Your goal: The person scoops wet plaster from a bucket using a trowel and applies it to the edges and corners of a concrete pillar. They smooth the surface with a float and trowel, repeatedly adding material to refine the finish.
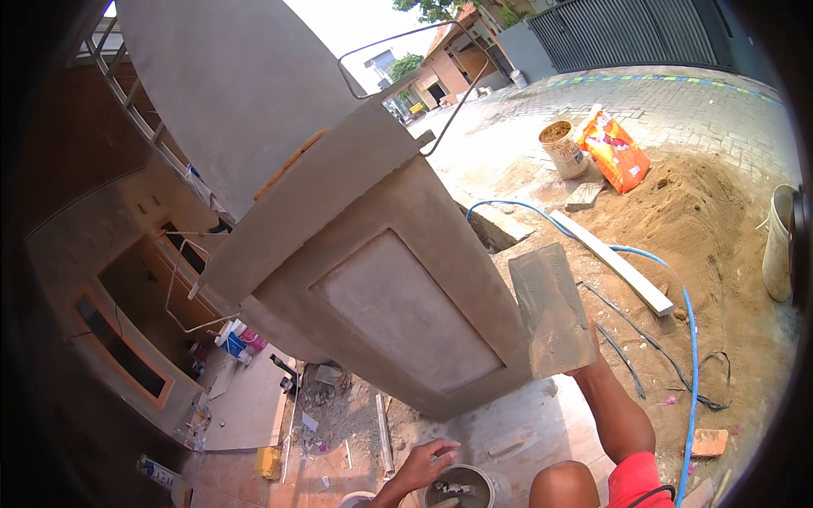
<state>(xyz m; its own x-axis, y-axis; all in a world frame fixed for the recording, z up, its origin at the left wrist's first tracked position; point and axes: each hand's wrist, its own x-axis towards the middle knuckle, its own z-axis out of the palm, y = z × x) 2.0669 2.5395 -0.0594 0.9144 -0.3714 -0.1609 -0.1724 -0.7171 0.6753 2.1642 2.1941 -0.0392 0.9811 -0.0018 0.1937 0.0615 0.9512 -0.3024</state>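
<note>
My right hand (pixel 590 357) grips a flat rectangular plastering board (pixel 552 308) smeared with grey cement, holding it against the right edge of a grey plastered pillar (pixel 398 296) with a recessed panel. My left hand (pixel 423 464) reaches down low, fingers bent over the rim of a small grey bucket (pixel 461 489) with cement in it. Whether it grips the rim or a tool cannot be told. Bent steel rods (pixel 398 63) stick out of the pillar's top.
Sand pile (pixel 703 212) to the right, with a blue hose (pixel 690 339), a white plank (pixel 614 262), an orange sack (pixel 614 151) and buckets (pixel 563 148). A brick (pixel 709 441) lies near my knee. Rubble and tiles lie below left of the pillar.
</note>
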